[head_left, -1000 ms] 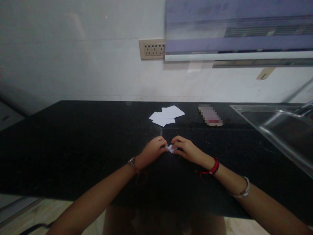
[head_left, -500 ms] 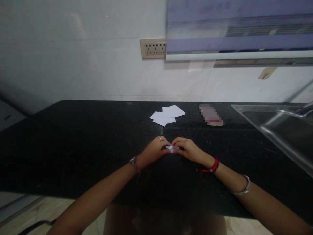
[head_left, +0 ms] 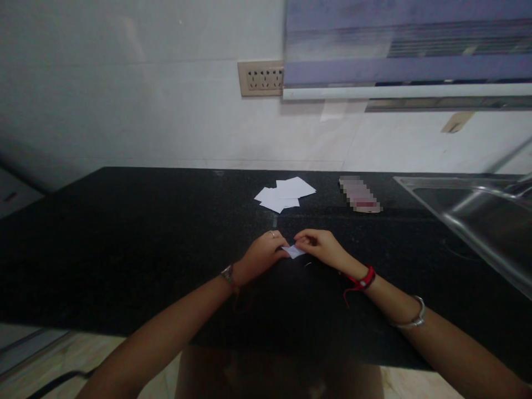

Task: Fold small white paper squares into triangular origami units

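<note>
Between my hands, low over the black countertop (head_left: 166, 238), is a small folded piece of white paper (head_left: 293, 252). My left hand (head_left: 266, 249) is closed on its left side, thumb and fingers pinching the edge. At its upper right, my right hand (head_left: 320, 244) has thumb and fingers drawn together on the paper's edge; the fingertips partly cover it. Farther back lies a loose pile of white paper sheets (head_left: 286, 194), several of them overlapping at angles.
A phone-like object, blurred out (head_left: 359, 195), lies right of the sheets. The steel sink (head_left: 486, 210) is set into the counter at the right. Behind stand a tiled wall with a socket panel (head_left: 264, 78) and a purple panel (head_left: 353, 44).
My right hand has shifted slightly right and up along the folded paper, its thumb now higher, uncovering more of the paper. My left hand stays in place.
</note>
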A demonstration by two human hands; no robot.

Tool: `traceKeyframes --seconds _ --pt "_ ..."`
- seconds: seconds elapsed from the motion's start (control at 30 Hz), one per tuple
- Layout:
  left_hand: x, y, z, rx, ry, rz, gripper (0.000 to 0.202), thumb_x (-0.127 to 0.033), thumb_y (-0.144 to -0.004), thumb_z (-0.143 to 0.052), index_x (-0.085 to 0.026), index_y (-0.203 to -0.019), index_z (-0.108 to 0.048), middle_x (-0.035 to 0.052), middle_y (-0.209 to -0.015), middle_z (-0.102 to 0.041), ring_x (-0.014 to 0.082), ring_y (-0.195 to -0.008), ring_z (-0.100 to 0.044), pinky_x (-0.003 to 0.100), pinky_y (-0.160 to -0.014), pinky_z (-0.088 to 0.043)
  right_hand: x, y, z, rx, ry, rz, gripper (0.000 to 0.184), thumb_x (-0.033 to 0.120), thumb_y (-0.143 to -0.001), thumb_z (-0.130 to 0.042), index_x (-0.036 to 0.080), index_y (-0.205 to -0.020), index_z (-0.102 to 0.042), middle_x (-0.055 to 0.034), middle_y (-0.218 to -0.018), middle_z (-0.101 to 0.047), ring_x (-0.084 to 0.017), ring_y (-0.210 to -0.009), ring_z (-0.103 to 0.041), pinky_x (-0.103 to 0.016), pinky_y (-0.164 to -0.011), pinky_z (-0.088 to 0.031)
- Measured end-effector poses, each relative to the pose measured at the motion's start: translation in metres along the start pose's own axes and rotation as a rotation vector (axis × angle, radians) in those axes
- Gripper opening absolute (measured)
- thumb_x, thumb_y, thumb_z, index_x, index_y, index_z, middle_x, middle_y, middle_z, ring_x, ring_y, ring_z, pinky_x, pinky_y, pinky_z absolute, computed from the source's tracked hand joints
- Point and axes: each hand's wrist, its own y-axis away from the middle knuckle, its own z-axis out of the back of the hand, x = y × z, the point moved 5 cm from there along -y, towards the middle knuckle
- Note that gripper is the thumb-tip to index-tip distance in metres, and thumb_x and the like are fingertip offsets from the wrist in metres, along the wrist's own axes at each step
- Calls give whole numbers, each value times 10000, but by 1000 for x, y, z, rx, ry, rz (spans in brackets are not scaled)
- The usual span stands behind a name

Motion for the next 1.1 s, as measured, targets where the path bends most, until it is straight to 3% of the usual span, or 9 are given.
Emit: traceKeyframes --seconds 0.47,0.8,0.97,1.1 --pt "-5 -2 -1 -6 -74 12 139 -266 -766 -526 -160 -826 -590 24 -839 -560 149 -817 -495 261 -722 -394 17 -6 2 129 274 0 163 147 -695 -522 144 -751 -674 -30 -692 -662 -120 -621 -585 -188 -559 -392" --pt "-1 -1 -3 22 4 43 133 -260 -776 -508 -158 -804 -588 23 -824 -564 143 -799 -503 252 -713 -394 34 -3 -7 234 466 301 170 85 -741 -465 113 -681 -622 -53 -702 -621 -119 -648 -534 -204 -607 -372" --pt "0 -2 -3 32 20 56 135 -266 -776 -507 -157 -795 -584 22 -814 -564 145 -796 -504 252 -702 -392 30 -1 -3 220 380 260 176 116 -763 -459 124 -732 -633 -55 -753 -628 -129 -700 -548 -220 -651 -386" --pt "2 -1 -3 20 17 81 130 -271 -768 -518 -160 -792 -581 20 -813 -561 145 -790 -503 257 -696 -390 18 5 5 190 159 114 216 217 -754 -511 141 -948 -570 -22 -734 -622 -111 -648 -558 -209 -603 -405"
